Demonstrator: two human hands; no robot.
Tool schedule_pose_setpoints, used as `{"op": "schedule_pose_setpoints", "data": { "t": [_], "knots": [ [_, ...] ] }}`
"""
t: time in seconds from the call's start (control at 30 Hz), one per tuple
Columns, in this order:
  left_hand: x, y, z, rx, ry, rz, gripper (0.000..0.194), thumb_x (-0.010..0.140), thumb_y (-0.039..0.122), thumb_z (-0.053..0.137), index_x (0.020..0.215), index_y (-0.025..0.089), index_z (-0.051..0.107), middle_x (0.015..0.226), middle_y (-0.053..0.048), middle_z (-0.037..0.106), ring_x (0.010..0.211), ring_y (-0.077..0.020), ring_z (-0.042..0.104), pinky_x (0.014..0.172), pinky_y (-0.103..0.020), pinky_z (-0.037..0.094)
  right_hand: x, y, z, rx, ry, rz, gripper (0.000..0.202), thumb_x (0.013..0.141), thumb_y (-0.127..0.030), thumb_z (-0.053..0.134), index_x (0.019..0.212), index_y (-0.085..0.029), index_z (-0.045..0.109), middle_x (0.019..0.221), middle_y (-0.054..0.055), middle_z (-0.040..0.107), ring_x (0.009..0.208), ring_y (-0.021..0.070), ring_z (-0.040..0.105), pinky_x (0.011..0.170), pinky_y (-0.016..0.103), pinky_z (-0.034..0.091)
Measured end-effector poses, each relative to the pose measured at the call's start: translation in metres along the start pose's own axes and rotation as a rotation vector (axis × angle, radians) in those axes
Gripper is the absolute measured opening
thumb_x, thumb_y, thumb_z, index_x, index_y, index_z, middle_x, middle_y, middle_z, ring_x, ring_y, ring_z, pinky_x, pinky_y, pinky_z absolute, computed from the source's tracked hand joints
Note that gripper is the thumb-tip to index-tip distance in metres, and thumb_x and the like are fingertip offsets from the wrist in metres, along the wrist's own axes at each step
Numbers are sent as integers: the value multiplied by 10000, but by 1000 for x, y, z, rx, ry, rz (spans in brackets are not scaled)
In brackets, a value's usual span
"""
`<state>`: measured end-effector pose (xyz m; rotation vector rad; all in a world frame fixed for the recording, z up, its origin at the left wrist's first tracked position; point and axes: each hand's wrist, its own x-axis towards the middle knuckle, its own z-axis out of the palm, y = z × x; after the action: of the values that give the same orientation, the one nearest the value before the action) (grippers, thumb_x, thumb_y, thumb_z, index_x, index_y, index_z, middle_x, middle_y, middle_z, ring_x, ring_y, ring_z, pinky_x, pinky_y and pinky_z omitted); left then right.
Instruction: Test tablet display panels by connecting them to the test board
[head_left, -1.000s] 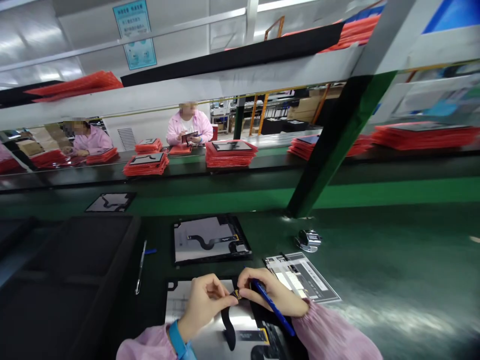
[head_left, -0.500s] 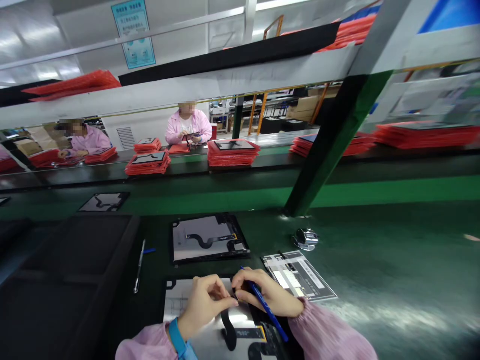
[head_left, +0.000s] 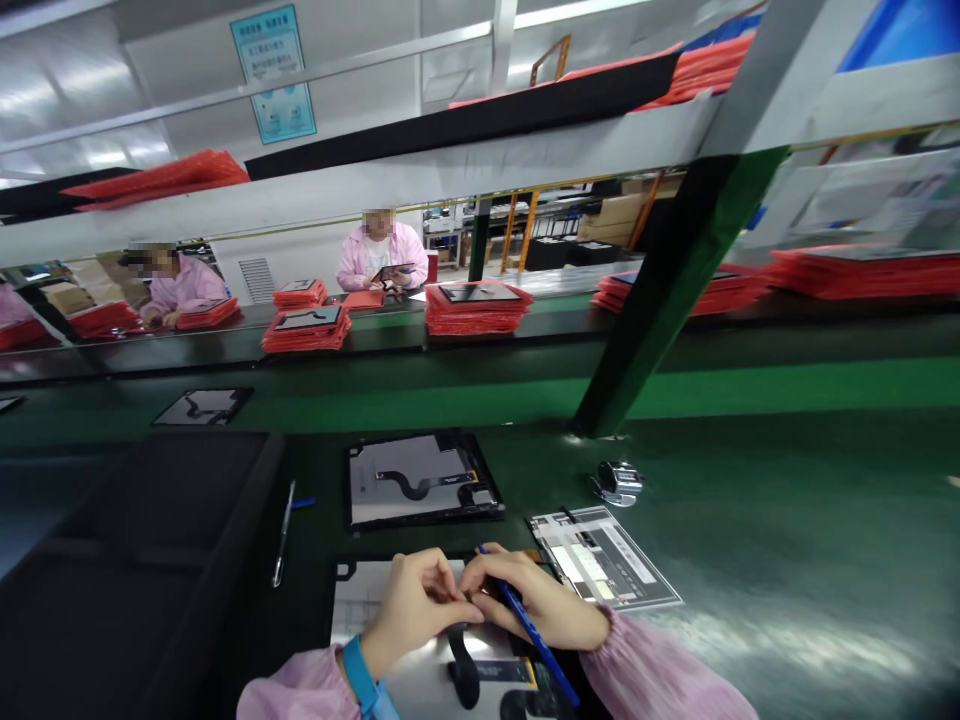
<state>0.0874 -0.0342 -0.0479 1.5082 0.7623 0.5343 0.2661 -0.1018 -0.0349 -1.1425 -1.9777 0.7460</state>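
A silver-backed panel (head_left: 420,672) with a black flex cable (head_left: 465,665) lies at the bottom centre. Over its upper part, my left hand (head_left: 420,607) is closed in a pinch, fingertips at the cable's upper end; whatever is between them is too small to make out. My right hand (head_left: 529,597) meets it there, with a blue pen-like tool (head_left: 536,640) held across the palm and pointing down to the right. Just right of my right hand lies a thin panel with a circuit board and white labels (head_left: 604,560).
Behind my hands lies a second silver panel (head_left: 412,480). A silver pen (head_left: 283,535) is on the left beside a black tray (head_left: 150,540). A chrome metal object (head_left: 619,482) sits near a green post (head_left: 660,330). Across the bench, people in pink work by red stacks (head_left: 476,310).
My fingertips have come closer together over the cable end. The whole view has shifted slightly. The person across the bench has tilted the panel up.
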Motion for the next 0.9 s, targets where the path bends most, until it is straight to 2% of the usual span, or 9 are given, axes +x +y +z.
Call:
{"op": "schedule_pose_setpoints", "data": {
  "t": [0.2,0.33,0.4,0.43,0.5,0.57,0.63,0.77,0.9],
  "knots": [
    [-13,24,-8,215,100,97,313,600,257,832,743,201,559,726,-5,710,715,-186,680,664,-265,511,-5,5,8,-106,-20,14,208,984,-273,391,1134,-233,530,974,54,669,938,191,653,1104,542,302],
    [-81,42,-41,786,383,511,164,777,246,719,918,244,635,967,-26,731,934,-199,671,864,-305,493,-11,17,10,-213,253,-67,252,987,-311,454,1224,-252,514,1056,63,693,980,204,673,1034,423,459],
    [-127,38,-69,1109,686,635,133,809,218,679,931,257,642,988,-23,735,974,-218,664,971,-378,423,-13,20,8,-273,421,-100,255,978,-321,486,1217,-247,534,1108,72,689,1017,213,669,952,350,532],
    [-150,33,-85,1262,875,623,130,802,253,685,927,257,651,963,-26,740,942,-236,670,968,-416,409,-14,21,7,-296,483,-115,249,972,-324,501,1201,-243,551,1110,71,691,1016,217,672,920,332,553],
    [-189,19,-118,1510,1108,295,313,819,430,616,1048,221,657,1108,-98,706,941,-311,662,873,-474,441,-14,20,5,-326,567,-143,214,961,-319,525,1145,-234,592,1097,70,700,989,227,684,885,325,573],
    [-216,2,-144,1623,1119,-39,431,873,465,450,1081,153,662,1047,-135,707,762,-294,669,638,-402,487,-12,17,4,-353,614,-171,161,949,-295,544,1075,-229,619,1055,68,711,940,232,699,855,327,586],
    [-234,-11,-158,1633,1053,-152,430,907,427,385,1008,138,687,928,-109,707,743,-255,670,602,-341,501,-9,13,4,-389,654,-207,113,938,-263,560,1023,-226,624,1008,68,715,899,233,707,812,323,596],
    [-250,-14,-153,1742,1156,40,382,928,440,420,970,167,683,877,-65,693,769,-213,678,565,-267,489,-4,-9,4,-489,720,-324,148,907,-227,606,1054,-215,625,1021,94,701,921,264,700,802,361,587],
    [-248,16,-123,1626,1226,408,219,906,357,579,968,162,659,714,-10,628,630,-150,626,617,-256,469,-8,-57,6,-647,659,-461,449,863,-207,676,1290,-280,558,1043,52,717,1051,309,655,951,450,505]
  ]
}}
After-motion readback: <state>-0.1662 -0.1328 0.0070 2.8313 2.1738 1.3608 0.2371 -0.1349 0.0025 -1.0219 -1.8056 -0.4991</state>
